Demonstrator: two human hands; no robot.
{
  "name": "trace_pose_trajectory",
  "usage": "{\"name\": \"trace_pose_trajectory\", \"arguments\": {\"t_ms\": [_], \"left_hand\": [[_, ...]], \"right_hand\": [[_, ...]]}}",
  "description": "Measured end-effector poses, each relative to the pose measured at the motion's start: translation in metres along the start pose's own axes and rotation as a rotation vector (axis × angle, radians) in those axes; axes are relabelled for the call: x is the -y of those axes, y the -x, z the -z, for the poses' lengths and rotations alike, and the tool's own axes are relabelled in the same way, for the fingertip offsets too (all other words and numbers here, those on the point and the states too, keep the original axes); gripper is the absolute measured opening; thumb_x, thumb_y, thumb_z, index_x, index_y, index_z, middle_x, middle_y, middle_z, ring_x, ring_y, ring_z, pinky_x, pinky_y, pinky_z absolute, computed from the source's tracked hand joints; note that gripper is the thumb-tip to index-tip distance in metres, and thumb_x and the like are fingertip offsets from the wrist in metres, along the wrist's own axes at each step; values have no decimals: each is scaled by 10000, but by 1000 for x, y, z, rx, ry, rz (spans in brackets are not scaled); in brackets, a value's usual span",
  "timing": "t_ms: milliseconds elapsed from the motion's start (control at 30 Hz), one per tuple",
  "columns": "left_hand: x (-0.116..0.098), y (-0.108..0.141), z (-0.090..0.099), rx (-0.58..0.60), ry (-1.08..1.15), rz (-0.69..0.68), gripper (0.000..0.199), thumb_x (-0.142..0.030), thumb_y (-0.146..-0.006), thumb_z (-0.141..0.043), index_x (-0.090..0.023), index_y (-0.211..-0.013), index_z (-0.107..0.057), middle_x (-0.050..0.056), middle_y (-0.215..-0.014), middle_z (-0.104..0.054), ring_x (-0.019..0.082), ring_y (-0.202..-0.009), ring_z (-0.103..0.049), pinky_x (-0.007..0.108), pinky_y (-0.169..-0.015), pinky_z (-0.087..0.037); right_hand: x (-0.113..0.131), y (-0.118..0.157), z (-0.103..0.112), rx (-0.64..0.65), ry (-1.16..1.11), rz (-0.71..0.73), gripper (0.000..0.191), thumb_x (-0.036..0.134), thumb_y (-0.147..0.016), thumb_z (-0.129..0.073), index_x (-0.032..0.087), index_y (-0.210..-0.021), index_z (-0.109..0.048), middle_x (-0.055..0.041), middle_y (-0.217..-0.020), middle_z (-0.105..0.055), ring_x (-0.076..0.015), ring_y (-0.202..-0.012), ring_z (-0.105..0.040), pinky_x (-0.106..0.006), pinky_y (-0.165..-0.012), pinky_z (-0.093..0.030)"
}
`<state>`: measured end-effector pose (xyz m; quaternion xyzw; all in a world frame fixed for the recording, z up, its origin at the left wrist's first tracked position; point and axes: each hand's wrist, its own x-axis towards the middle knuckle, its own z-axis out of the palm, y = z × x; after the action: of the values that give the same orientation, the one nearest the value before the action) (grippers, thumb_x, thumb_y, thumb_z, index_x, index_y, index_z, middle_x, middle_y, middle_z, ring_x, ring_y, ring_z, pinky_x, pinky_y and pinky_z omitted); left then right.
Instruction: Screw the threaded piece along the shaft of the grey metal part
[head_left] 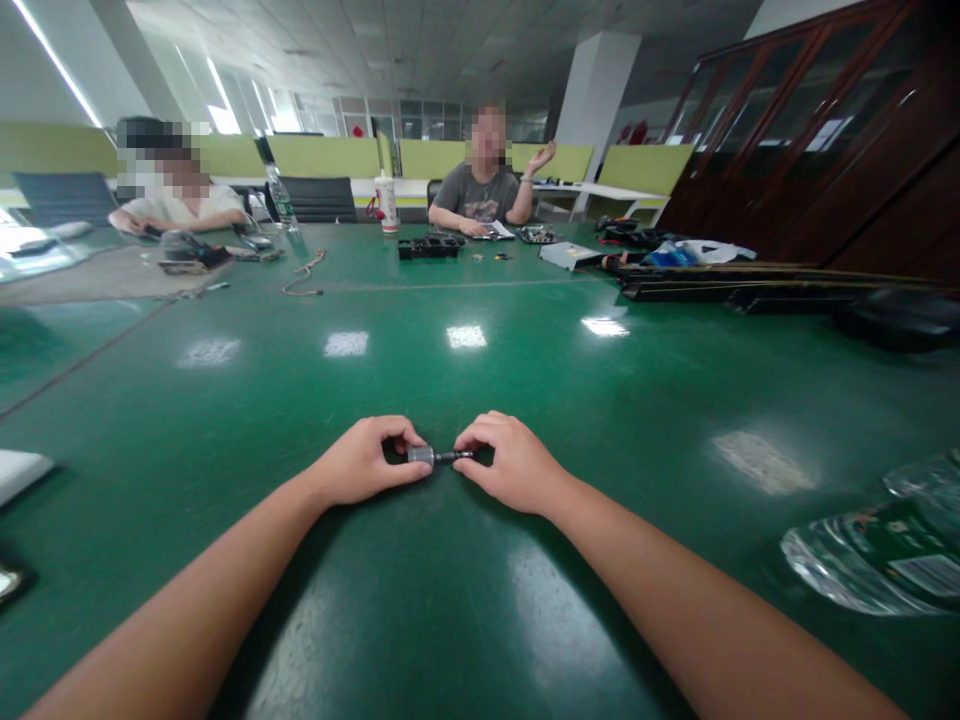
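A: Held item, count and position?
B: One small metal part, low over the green table, between my hands. My left hand pinches its thick grey end; my right hand pinches the thin dark end.
A: Bottles?
B: Three. Clear bottle at the right edge; water bottle and white bottle, both upright, far side.
A: Labels?
B: Clear bottle's is green, print too blurred to read.
A: Others? Obstructions?
B: Two people seated opposite. My fingertips partly cover both ends.
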<state>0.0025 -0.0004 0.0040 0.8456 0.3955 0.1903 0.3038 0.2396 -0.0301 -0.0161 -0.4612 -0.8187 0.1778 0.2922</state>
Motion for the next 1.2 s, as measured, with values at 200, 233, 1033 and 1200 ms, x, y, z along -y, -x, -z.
{"name": "trace_pose_trajectory", "arguments": {"t_ms": [200, 233, 1033, 1200], "left_hand": [[0, 0, 0, -5, 7, -5, 238, -401, -804, -701, -175, -878, -702, 21, -807, -687, 169, -760, -621, 263, -704, -471], [0, 0, 0, -5, 8, -6, 239, -402, -805, -699, -175, -880, -702, 21, -807, -687, 169, -761, -620, 263, -705, -472], [-1, 0, 1, -7, 25, 18, 227, -386, -801, -702, -175, -883, -711, 19, -809, -690, 166, -753, -612, 264, -701, -468], [-1, 1, 1, -6, 23, 22, 231, -390, -801, -705, -173, -881, -707, 18, -805, -685, 167, -753, -610, 265, -700, -466]], "right_hand": [[0, -1, 1, 9, 9, -13, 51, 204, -802, -730, 205, -839, -695, -16, -829, -679, -177, -840, -577, -325, -786, -414], [0, -1, 2, 11, 11, -16, 50, 204, -803, -729, 204, -840, -695, -17, -828, -679, -177, -840, -577, -325, -787, -414], [1, -1, 6, 24, 34, -38, 42, 204, -805, -722, 198, -839, -699, -21, -811, -674, -175, -820, -580, -321, -774, -420], [1, -1, 7, 24, 38, -47, 47, 204, -802, -726, 198, -841, -700, -23, -814, -678, -178, -823, -584, -321, -776, -422]]}}
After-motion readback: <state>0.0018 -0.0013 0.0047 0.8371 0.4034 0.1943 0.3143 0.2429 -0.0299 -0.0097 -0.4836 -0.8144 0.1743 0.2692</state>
